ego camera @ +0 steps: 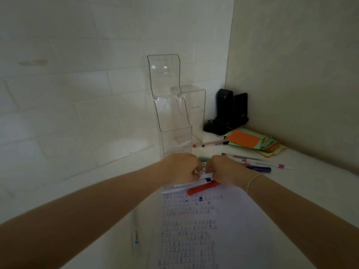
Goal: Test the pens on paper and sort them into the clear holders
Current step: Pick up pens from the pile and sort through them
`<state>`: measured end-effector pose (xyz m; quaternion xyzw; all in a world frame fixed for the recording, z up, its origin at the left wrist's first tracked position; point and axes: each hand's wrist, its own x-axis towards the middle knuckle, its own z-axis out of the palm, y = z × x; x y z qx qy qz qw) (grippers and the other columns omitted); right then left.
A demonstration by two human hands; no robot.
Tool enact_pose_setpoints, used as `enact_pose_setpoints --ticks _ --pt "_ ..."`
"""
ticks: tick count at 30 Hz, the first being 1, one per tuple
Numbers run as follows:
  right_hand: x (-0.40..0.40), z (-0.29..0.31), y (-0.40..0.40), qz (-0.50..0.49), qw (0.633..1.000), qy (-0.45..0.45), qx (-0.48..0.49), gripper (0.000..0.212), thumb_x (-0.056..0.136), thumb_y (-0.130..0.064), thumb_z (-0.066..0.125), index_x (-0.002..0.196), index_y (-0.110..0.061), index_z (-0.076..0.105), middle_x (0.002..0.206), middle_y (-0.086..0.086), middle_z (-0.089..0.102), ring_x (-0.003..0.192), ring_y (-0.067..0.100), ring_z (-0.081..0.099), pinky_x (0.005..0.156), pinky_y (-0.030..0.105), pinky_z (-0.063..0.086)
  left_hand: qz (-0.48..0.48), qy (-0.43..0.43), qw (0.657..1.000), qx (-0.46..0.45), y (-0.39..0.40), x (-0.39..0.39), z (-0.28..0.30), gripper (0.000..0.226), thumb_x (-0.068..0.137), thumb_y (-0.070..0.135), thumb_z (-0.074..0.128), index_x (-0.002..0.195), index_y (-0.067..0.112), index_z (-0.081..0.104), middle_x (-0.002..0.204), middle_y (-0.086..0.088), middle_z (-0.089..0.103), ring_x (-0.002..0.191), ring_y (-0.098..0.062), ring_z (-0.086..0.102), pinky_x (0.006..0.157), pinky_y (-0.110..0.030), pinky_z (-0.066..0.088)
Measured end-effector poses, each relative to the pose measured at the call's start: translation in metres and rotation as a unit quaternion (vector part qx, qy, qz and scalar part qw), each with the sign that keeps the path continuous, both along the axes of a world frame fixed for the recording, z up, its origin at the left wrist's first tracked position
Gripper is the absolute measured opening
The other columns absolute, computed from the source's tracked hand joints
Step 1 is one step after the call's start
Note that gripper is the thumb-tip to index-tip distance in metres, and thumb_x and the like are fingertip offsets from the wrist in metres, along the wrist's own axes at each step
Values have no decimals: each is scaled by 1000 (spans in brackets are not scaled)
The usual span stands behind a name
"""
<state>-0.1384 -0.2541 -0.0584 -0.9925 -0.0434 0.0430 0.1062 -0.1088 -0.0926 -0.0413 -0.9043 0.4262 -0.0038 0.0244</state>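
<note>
Closest to the camera was the white sheet of paper [204, 230] covered in rows of small printed marks, with a couple of blue ink dots near its top edge, lying flat on the white tabletop [116, 191]. Both bare forearms reached over it. Just under the hands, at the paper's far edge, lay a red-orange marker [204, 188] and a white pen with a blue band [194, 183], side by side and angled.

The left hand [182, 167] and right hand [225, 169] met knuckle to knuckle, fingers curled in on a small white pen [203, 166] pinched between them, though it was pretty blurry, so how each finger sat on it I couldn't tell. The right wrist wore a thin gold bracelet [252, 181].

Right of the grip, more loose pens [272, 165] were scattered, one dark blue, one white with a pink band. Just beyond the hands stood the tall clear acrylic holders [174, 117] against the white brick wall. Further right of those sat a stack of orange and green paper slips [252, 141], then a black device [231, 113] in the corner.
</note>
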Motion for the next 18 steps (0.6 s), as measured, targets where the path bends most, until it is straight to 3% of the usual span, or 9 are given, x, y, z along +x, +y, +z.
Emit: enact_pose_setpoints --ticks 6,9,11,13,16,18 --pt "-2 -5 -2 15 1000 -15 -17 30 90 -5 49 114 -14 64 116 10 52 98 28 56 72 30 41 25 2 998 -64 -1 -4 -18 25 91 33 49 107 17 60 90 4 48 86 -16 54 71 -30 43" --pt "-5 -1 -1 49 995 -37 -82 30 91 -6 48 117 -15 60 116 8 48 107 28 50 79 30 33 38 5 996 -80 -4 -5 -19 25 91 34 49 105 15 59 92 2 48 87 -17 54 69 -28 39" --pt "-6 5 -3 73 987 -77 -122 26 89 -7 48 113 -14 56 113 8 49 107 27 48 82 32 32 38 -11 989 -142 -3 -4 -16 26 91 33 51 106 14 58 100 0 51 90 -18 55 72 -28 43" --pt "-5 14 -10 77 982 -129 -113 19 89 -8 50 106 -12 55 109 8 52 102 27 51 80 33 36 42 -58 958 -278 0 -2 -10 24 90 32 54 108 16 55 104 1 51 90 -15 54 74 -28 46" --pt "-8 32 -14 -7 982 -113 152 11 87 -7 58 95 -14 56 102 3 56 86 19 58 67 25 47 75 -104 871 -475 6 -4 3 16 88 27 59 92 17 47 85 5 46 70 -9 47 61 -21 42" --pt "-13 43 -11 -45 950 -64 301 14 82 0 62 86 -13 58 92 1 59 77 12 57 63 17 48 87 -78 846 -520 6 -7 8 20 87 28 60 85 18 43 74 7 42 60 -7 41 55 -16 37"
